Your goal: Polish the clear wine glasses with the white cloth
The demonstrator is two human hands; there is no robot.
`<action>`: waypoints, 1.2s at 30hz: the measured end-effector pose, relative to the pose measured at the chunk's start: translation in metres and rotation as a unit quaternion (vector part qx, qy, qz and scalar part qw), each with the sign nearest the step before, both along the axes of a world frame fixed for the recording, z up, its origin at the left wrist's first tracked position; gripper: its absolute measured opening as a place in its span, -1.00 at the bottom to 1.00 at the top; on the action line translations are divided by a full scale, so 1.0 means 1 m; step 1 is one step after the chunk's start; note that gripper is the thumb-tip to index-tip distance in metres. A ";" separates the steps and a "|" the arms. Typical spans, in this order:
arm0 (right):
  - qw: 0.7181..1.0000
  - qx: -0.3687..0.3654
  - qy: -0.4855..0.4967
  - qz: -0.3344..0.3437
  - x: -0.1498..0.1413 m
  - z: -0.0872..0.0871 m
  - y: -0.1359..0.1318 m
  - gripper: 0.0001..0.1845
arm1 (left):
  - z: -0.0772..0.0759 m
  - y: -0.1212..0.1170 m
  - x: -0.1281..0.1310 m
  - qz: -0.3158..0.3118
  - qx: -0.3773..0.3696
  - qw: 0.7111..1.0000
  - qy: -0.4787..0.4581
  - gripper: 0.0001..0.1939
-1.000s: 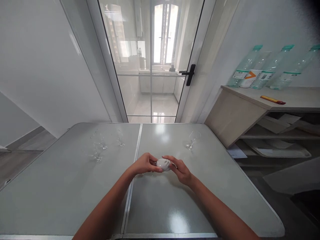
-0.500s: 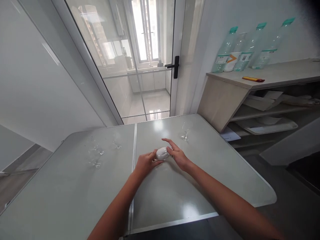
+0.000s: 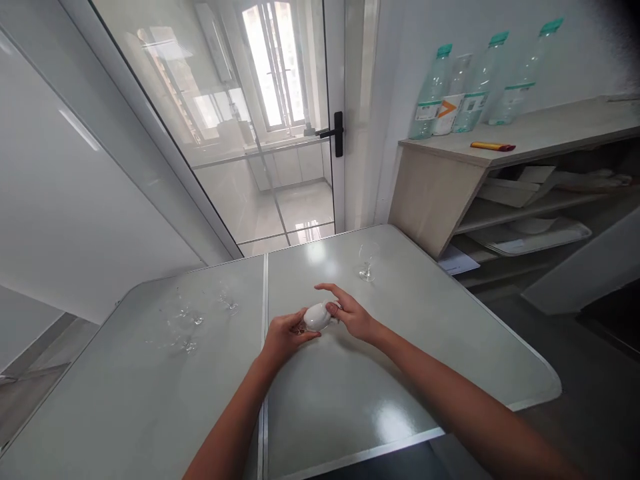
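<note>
Just above the table, a stemmed glass (image 3: pixel 316 318) lies tilted between my hands, its rounded bowl filled with white. The white looks like a cloth (image 3: pixel 336 319) pushed into the bowl, with a bit showing by my right fingers. My left hand (image 3: pixel 283 337) is closed around the stem end, where clear glass glints between the fingers. At the rim side, my right hand (image 3: pixel 354 316) pinches the white cloth with its thumb, while its index finger stretches out past the bowl. Another clear stemmed glass (image 3: pixel 367 272) stands beyond my right hand.
Several clear stemmed glasses (image 3: pixel 187 345) stand on the left part of the grey-green table (image 3: pixel 125 400). A metal strip (image 3: pixel 265 293) divides the tabletop. At the right, a wooden shelf unit (image 3: pixel 425 193) holds plastic bottles (image 3: pixel 475 87). A glass door (image 3: pixel 280 160) is behind the table.
My view has shifted slightly. The glass has turned a little in my hands, showing a smoother white side. Both hands keep their hold, and the standing glasses stay put.
</note>
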State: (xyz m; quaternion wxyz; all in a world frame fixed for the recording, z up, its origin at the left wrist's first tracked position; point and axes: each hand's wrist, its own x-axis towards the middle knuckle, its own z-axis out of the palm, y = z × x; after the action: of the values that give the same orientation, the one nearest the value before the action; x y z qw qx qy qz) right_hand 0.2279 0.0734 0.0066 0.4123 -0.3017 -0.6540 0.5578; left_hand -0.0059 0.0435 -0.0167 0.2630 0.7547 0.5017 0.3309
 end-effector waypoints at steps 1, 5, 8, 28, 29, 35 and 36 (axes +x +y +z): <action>0.997 -0.072 0.019 -0.018 -0.001 -0.002 0.002 -0.45 | -0.004 0.000 0.000 0.016 0.081 0.995 0.058 -0.43; 0.966 -0.239 0.065 -0.071 -0.004 -0.009 0.006 -0.44 | -0.015 0.002 0.001 0.023 0.254 0.945 0.203 -0.54; 0.979 -0.182 0.086 -0.030 -0.005 -0.005 0.002 -0.46 | -0.011 0.000 0.007 0.039 0.213 0.962 0.166 -0.49; 0.913 0.091 0.093 -0.386 0.015 -0.013 0.019 -0.44 | -0.002 0.000 0.026 -0.015 -0.210 0.922 -0.325 -0.42; 0.897 0.063 0.121 -0.420 0.017 -0.012 0.024 -0.45 | -0.005 0.000 0.026 -0.001 -0.200 0.924 -0.326 -0.39; 0.945 -0.059 0.205 -0.247 0.006 -0.006 0.026 -0.64 | -0.015 -0.006 0.021 -0.050 -0.157 0.943 -0.289 -0.45; 0.955 -0.098 0.213 -0.179 0.001 -0.004 0.021 -0.67 | -0.016 -0.008 0.021 -0.063 -0.150 0.947 -0.278 -0.48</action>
State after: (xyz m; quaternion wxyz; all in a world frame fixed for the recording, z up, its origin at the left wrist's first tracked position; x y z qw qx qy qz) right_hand 0.2285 0.0943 0.0021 0.6039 -0.3264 -0.4286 0.5875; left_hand 0.0155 0.0355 -0.0323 0.5229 0.6145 0.4038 0.4312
